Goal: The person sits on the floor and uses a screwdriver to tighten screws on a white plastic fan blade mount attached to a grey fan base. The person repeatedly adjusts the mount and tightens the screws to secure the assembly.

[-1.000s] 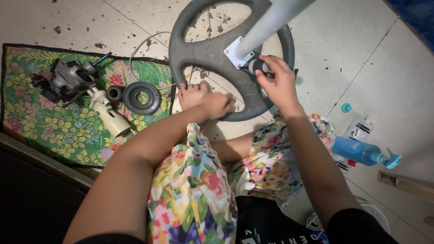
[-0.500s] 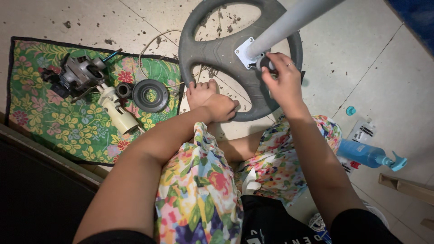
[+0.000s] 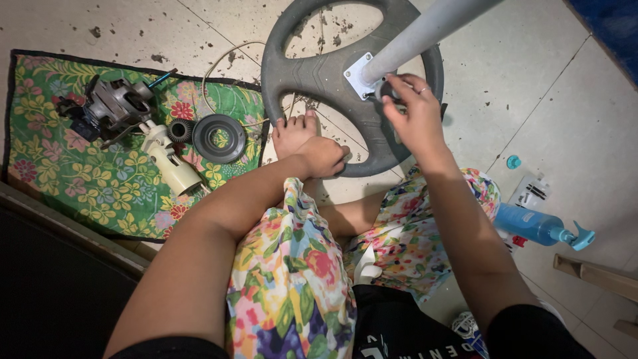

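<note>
Two hands are working at a grey round base [image 3: 312, 76] that is lying flat on the tiled floor [image 3: 531, 93], with a pale pole [image 3: 425, 33] rising from a square plate [image 3: 359, 74] at its hub. The right hand [image 3: 412, 116] is pinching its fingertips narrowly around a small dark fitting right at the foot of the pole, probably because that is where the fastener is sitting. The left hand [image 3: 322, 156] is curling closed near the base's near rim; whether it is holding anything I cannot tell. A bare foot [image 3: 292, 131] is pressing against the rim, seemingly bracing the base so it is not turning.

A floral cloth [image 3: 80, 179] is lying to the left, apparently keeping loose parts off the gritty floor: a motor [image 3: 109, 106], a cream plastic piece [image 3: 171, 159], a small gear [image 3: 178, 130] and a dark disc [image 3: 219, 138]. A blue spray bottle [image 3: 538, 226] is lying well apart on the right.
</note>
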